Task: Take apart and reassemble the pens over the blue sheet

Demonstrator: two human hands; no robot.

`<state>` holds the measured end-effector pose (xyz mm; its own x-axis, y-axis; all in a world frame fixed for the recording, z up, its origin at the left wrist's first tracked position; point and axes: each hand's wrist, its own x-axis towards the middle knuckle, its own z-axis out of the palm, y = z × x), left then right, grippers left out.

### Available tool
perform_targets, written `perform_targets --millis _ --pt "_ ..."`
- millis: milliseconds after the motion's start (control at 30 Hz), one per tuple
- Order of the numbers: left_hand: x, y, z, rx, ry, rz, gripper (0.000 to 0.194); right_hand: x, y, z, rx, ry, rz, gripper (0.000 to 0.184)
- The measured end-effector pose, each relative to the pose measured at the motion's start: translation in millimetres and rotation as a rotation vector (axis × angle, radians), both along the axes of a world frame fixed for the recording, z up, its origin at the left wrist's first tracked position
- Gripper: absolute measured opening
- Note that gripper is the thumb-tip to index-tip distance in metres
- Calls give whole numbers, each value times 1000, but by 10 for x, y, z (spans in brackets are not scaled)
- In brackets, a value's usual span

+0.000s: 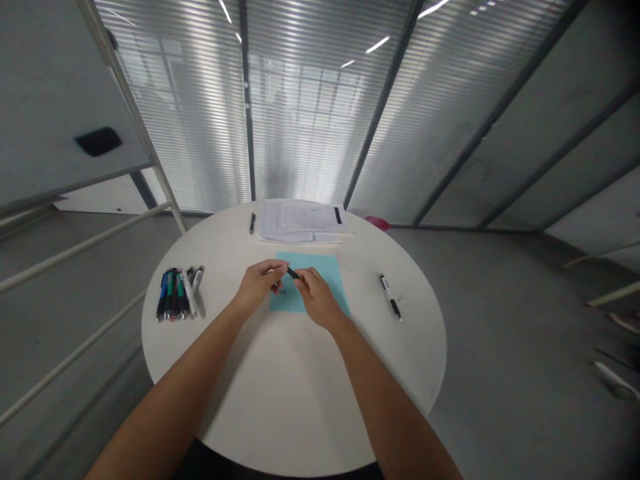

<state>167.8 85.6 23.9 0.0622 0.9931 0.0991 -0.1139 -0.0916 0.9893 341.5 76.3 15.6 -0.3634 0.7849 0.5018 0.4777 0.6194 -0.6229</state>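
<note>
Above a light blue sheet (pixel 327 267) on the round table, my two hands meet around a short black pen part (pixel 293 273). My left hand (pixel 260 280) pinches its left end between thumb and fingers. At the other end, my right hand (pixel 316 293) is closed on it with thumb and forefinger. My fingers cover both ends, so its full length is hidden. Something small and dark lies on the sheet under my left fingers, too small to name.
Several blue, green and white pens (pixel 177 293) lie bunched on the left of the white table (pixel 290 373). A white-and-black pen (pixel 390 297) lies at right, small bits beside it. Printed papers (pixel 300 223) and a dark pen (pixel 253 223) lie at the far edge.
</note>
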Motion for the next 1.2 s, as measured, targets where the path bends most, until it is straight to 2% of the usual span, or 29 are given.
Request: perform_targets --millis 133,300,467,567,733,833,933,1033,1200 --pt "-1 -11 -14 46 29 -13 38 -14 -3 3 -43 58 0 20" --pt "26 -45 9 138 38 8 37 -51 -13 -3 -192 158 24 23" --pt "43 -66 2 310 230 118 33 -97 -21 -36 -341 314 79 27" --pt "38 -78 -15 381 297 130 35 -110 -24 -32 -386 369 81 27" --pt "-26 -58 -42 392 406 204 34 -65 19 20 -436 507 41 26" --pt "-85 -19 -63 380 511 288 31 16 79 33 -426 590 -50 22" --pt "-128 18 -90 339 593 346 29 112 123 31 -315 503 -207 18" --pt "-145 39 -113 284 655 381 29 176 122 45 -202 289 -381 18" --pt "-170 52 -122 176 727 447 28 180 89 84 -160 -92 -571 16"
